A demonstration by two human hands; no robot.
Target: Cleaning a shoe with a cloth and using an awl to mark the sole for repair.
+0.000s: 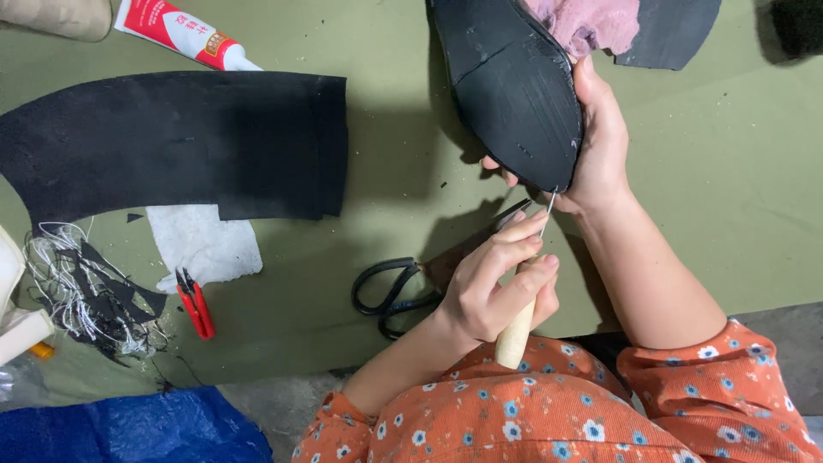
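Note:
A black shoe (514, 94) is held sole-up at the top centre, its pointed toe toward me. My right hand (600, 146) grips the toe, thumb on the sole's edge and fingers underneath. My left hand (501, 283) is closed around an awl (517, 330) with a pale wooden handle. The awl's thin metal needle touches the sole's edge at the toe. Pink fabric (591, 21) shows at the shoe's far side.
Black-handled scissors (394, 291) lie on the green table cover (729, 171) under my left hand. A large black rubber sheet (171, 141), white scrap (206, 244), red snips (195, 304), a thread tangle (86, 291), a glue tube (184, 33) and blue plastic (129, 429) lie left.

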